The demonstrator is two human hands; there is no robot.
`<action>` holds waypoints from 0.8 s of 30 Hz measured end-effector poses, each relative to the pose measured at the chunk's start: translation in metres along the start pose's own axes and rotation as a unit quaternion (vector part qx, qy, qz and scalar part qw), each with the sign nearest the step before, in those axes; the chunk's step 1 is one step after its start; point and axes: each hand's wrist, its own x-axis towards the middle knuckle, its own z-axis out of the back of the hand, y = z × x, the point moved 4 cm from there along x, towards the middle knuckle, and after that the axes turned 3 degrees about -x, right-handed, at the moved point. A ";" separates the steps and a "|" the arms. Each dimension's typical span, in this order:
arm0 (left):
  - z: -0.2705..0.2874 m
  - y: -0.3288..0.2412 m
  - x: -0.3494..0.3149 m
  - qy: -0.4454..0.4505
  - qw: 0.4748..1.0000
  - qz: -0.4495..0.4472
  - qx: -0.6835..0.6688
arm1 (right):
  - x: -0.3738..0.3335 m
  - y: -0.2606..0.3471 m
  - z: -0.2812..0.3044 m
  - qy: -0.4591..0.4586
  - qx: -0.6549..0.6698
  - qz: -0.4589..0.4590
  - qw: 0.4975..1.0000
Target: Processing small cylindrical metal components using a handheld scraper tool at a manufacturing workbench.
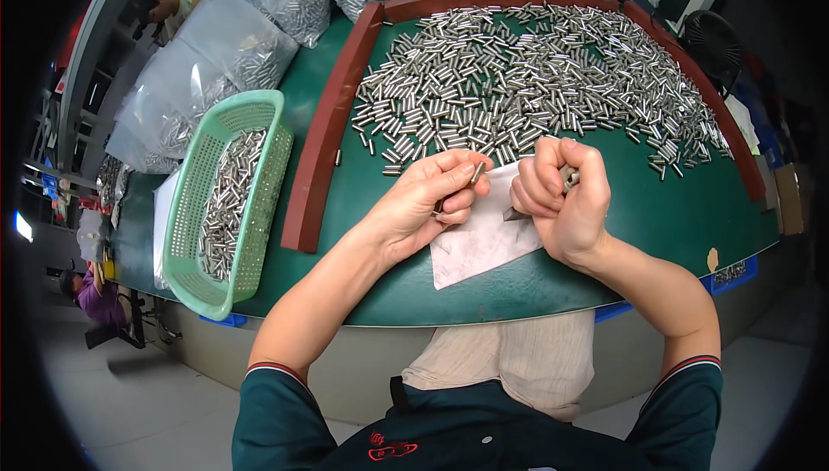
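Observation:
My left hand (436, 195) pinches a small shiny metal pin (477, 174) between thumb and fingers. Close on its right, my right hand (566, 199) is curled into a fist. Grey bits show at the fist's top and its lower left side, but the fingers hide what it grips. Under both hands lies a stained, pale cloth or paper sheet (471, 259) on the green tabletop. A wide heap of similar metal pins (518, 74) spreads just beyond the hands.
A dark red wooden border (332, 126) frames the heap. To the left stands a light green perforated basket (275, 186) holding many pins. Clear bags of pins (250, 48) line the back and left. Two other people are farther left. A blue tray (734, 274) sits at the right edge.

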 end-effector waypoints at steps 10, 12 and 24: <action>0.019 -0.061 -0.023 -0.140 0.912 -0.157 0.353 | 0.003 0.001 -0.001 -0.018 -0.002 -0.005 1.000; 0.019 -0.072 -0.027 -0.182 0.830 -0.223 0.478 | 0.004 0.000 0.000 -0.020 -0.001 -0.009 1.000; -0.005 -0.120 -0.093 -0.442 0.379 -0.492 0.646 | 0.001 -0.001 0.001 -0.035 0.021 -0.023 0.999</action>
